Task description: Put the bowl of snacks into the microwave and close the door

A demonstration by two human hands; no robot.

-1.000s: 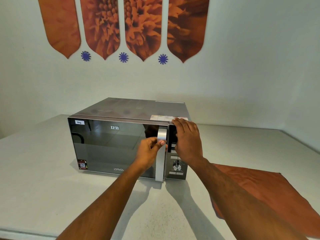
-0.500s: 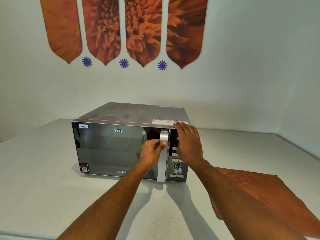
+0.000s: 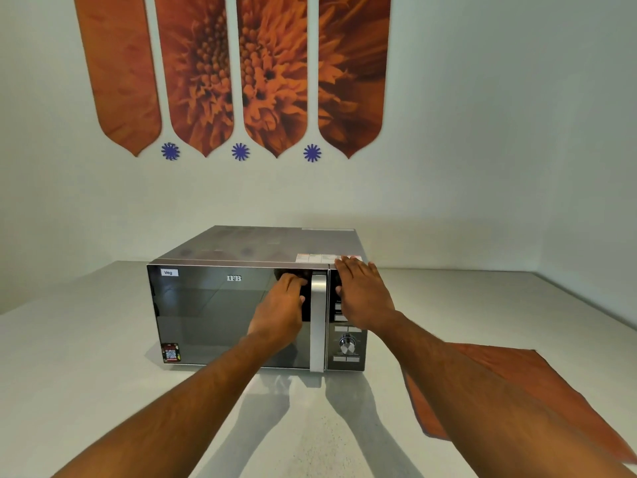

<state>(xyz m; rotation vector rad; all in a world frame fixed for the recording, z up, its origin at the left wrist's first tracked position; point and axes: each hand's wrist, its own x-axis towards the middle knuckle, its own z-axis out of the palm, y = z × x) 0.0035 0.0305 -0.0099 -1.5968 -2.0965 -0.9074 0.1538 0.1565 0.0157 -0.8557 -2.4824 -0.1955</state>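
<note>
**A:** Where is the bowl of snacks? I can't find it anywhere in the frame.

**B:** Nor can I. It is not on the desk (image 3: 86, 357), and the dark mirrored door (image 3: 220, 315) of the microwave (image 3: 262, 243) shows only reflections, so whether the bowl sits inside cannot be told. The door itself lies flush with the front, at the centre of the frame.

**A:** And your hands?

**B:** Your left hand (image 3: 279, 315) is at the door, just left of the upright silver handle (image 3: 317, 322), fingers curled in toward the handle's upper part; whether they actually grip it I cannot tell, since the fingertips are hidden against the dark glass. Your right hand (image 3: 362, 294) is spread flat, palm down, over the top right corner of the microwave and the upper control panel (image 3: 346, 336), bracing the casing. Neither hand carries anything.

**A:** So which step is this?

**B:** I'd judge it the door step: one hand steadies the box, the other works the handle. With no bowl in sight, I can't say whether you are about to open it or have just shut it.

**A:** What does the next move need?

**B:** If opening, pull the handle toward you while the right hand keeps the microwave from sliding on the smooth desk. If closing, press until the latch holds, then let go. The orange cloth (image 3: 517, 391) at lower right lies clear of the door's swing.
</note>
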